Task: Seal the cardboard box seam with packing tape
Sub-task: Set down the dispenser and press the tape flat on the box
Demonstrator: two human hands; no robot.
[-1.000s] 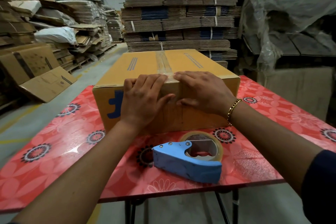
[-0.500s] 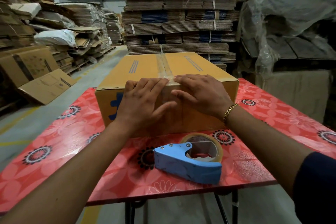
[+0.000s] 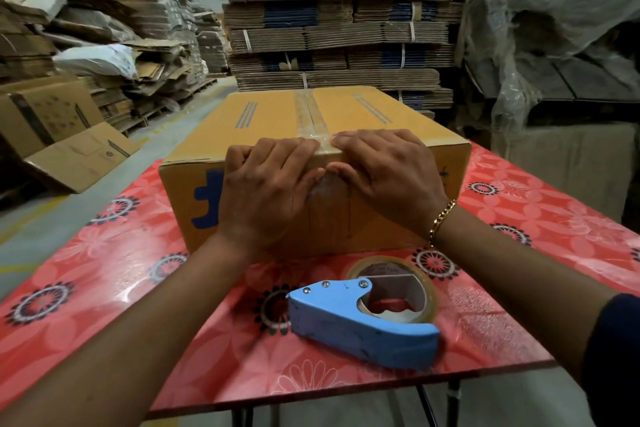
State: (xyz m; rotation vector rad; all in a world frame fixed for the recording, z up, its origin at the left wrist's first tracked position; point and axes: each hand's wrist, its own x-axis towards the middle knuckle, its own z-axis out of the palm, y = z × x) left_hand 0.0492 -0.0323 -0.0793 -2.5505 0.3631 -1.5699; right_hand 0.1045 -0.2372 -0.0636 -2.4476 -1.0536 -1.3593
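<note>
1. Left hand (image 3: 266, 191) flat and spread on the near face of the cardboard box (image 3: 374, 114), fingers hooked over the top edge, pinching nothing; a second ago its thumb stuck out toward centre, now it has come in to meet the other thumb.
2. Right hand (image 3: 388, 173) likewise spread and pressed flat, gripping nothing – fingertips over the top edge, thumb on the front face; a gold chain bracelet (image 3: 441, 218) sits at the wrist.
3. Both hands have slid slightly down and inward since then, thumbs nearly touching over the tape end on the front – reads as rubbing down the tail.
4. Meaning for the task: packing tape (image 3: 310, 116) already runs the full top seam and wraps over the near edge; sealing looks almost done, only final pressing left.
5. Tape is clear and glossy, slightly wrinkled near the edge, catching light; where it ends on the front face is hard to tell.
6. Box sits mid-counter: matte tan corrugated board, rectangular, blue print on the front and thin blue stripes on top.
7. Tape dispenser (image 3: 360, 319) lies untouched on the counter just in front of the box – blue painted body, scuffed, with a roll of clear tape.
8. Counter (image 3: 104, 270) has a shiny red floral surface.
</note>
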